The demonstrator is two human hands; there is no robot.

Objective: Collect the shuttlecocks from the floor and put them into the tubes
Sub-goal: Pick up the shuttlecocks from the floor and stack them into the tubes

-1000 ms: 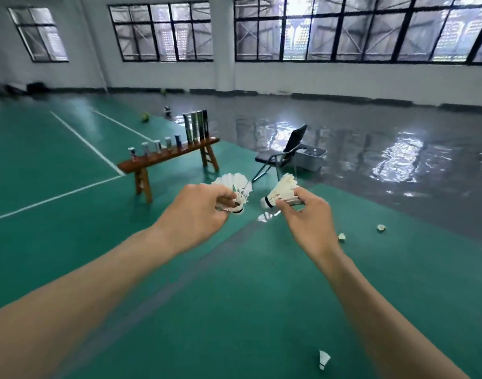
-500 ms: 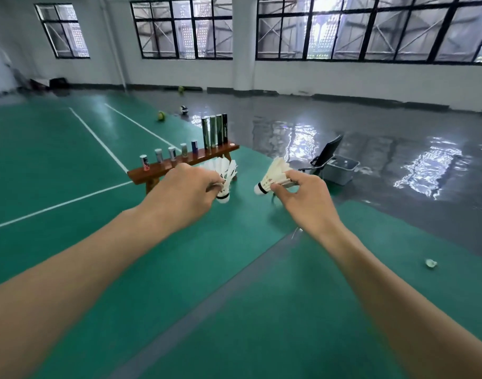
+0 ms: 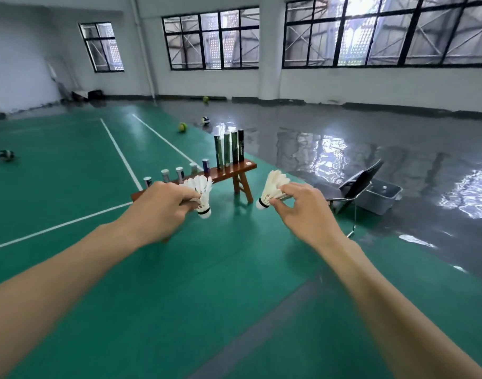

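Head view: both shuttlecocks point(image 3: 203, 196) point cork-down, feathers upward.

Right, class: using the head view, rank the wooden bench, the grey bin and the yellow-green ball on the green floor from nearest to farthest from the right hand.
1. Wooden bench: just ahead and left of the right hand.
2. Grey bin: off to the right, behind the folding chair.
3. Yellow-green ball: far ahead to the left, beyond the bench.
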